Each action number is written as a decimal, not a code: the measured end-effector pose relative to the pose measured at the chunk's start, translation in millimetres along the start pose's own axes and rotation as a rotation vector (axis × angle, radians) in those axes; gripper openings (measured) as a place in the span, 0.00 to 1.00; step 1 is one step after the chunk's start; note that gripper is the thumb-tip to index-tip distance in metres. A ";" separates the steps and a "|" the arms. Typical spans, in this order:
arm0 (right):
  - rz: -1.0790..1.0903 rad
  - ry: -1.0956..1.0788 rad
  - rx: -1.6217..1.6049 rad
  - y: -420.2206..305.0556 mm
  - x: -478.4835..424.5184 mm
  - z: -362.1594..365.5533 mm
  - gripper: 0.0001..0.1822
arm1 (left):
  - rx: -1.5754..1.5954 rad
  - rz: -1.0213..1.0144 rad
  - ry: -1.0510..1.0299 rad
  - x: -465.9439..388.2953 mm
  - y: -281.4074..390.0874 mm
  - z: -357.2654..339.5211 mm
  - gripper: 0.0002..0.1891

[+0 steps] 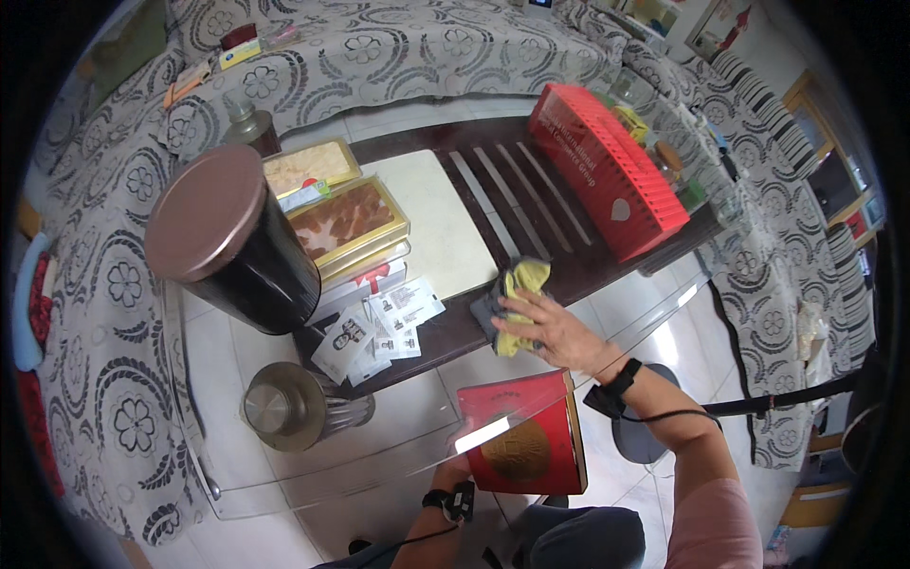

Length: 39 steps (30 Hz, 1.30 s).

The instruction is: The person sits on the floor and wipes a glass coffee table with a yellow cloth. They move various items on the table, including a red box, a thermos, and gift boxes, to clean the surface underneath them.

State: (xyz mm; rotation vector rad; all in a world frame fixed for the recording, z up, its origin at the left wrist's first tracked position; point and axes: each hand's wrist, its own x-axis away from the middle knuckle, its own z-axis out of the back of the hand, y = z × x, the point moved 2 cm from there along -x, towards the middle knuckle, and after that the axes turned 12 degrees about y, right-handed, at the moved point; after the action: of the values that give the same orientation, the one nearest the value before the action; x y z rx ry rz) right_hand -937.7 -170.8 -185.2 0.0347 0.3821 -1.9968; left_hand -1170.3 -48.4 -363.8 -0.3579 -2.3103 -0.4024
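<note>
My right hand [551, 331] presses a yellow and grey cloth [522, 302] down on the glass tabletop [341, 484], near the front edge of the dark wooden shelf seen through it. My left hand [455, 466] grips the lower left side of a red box [522, 434] with a round gold coin emblem; its fingers are mostly hidden. The box is tilted at the table's front edge, partly seen through the glass. Left of the cloth, several small white printed packets [391, 320] lie in an overlapping pile.
A black canister [242, 249] with a brown lid stands at the left beside stacked gold-edged boxes [348, 220]. A large red box [604, 171] bearing writing is at the right. Metal table legs [284, 405] are below. Patterned sofas [426, 50] surround the table.
</note>
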 end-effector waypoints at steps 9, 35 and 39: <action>-0.168 -0.270 -0.012 -3.7 9.8 16.7 0.28 | 0.028 0.119 -0.108 7.7 7.1 7.6 0.26; -0.278 0.019 0.104 128.0 -267.4 -59.3 0.31 | -0.845 -0.392 0.456 49.2 24.9 53.2 0.28; -0.404 0.160 0.176 137.3 -289.2 -68.8 0.30 | -0.706 -0.362 0.434 42.9 10.1 60.5 0.28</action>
State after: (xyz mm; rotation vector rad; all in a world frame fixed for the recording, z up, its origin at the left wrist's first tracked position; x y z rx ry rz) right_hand -697.5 47.2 -229.4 0.2464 0.3325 -2.4323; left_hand -1233.9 -9.9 -371.5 -0.1558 -1.7393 -1.3446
